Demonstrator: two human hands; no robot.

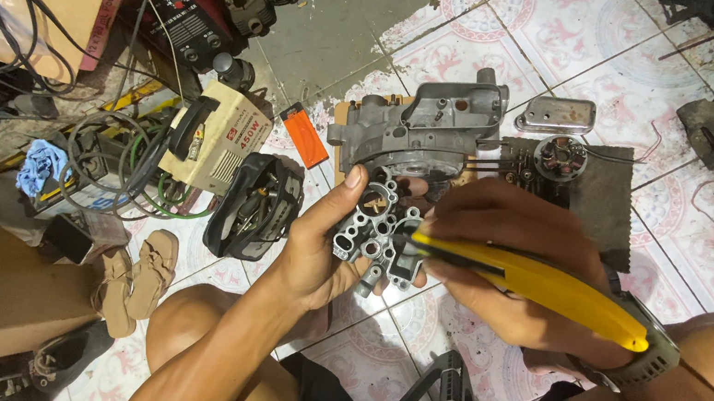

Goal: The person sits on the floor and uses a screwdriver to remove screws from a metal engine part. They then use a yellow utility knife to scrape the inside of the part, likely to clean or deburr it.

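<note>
Tiled floor (pixel 585 37) — casting (pixel 377 227) between hands

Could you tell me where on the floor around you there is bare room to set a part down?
Bare tile lies beyond the grey engine casing and the chrome cover, and plain grey floor left of that. Tile also shows right of the dark mat. The left side is crowded with cables, the cream box and sandals.

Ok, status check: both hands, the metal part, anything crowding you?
Left hand gripping grey cast metal part. Right hand holds yellow-handled tool against it. Large engine casing on floor just behind, apart.
</note>
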